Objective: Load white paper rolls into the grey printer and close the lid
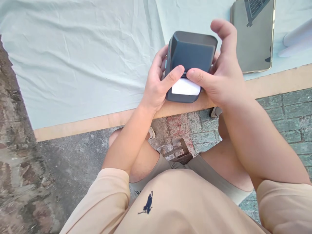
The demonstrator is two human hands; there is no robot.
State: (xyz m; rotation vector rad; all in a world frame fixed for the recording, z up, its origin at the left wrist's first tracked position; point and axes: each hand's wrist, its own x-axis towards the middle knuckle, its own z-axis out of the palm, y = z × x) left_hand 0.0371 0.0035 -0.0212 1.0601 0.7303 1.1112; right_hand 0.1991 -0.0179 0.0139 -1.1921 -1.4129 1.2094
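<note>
black device (pixel 193 55) held in grip of left hand (pixel 158 81) and right hand (pixel 225 76), white strip (pixel 185 87) on near end.

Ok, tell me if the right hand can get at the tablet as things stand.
Likely yes: the tablet lies beside the right hand with nothing visible blocking it, though that hand's grip on the dark device may need releasing first.

A beige short-sleeved shirt (pixel 185 201) bears a small navy emblem (pixel 148 204) and is worn with grey-brown shorts (pixel 214 174).
</note>
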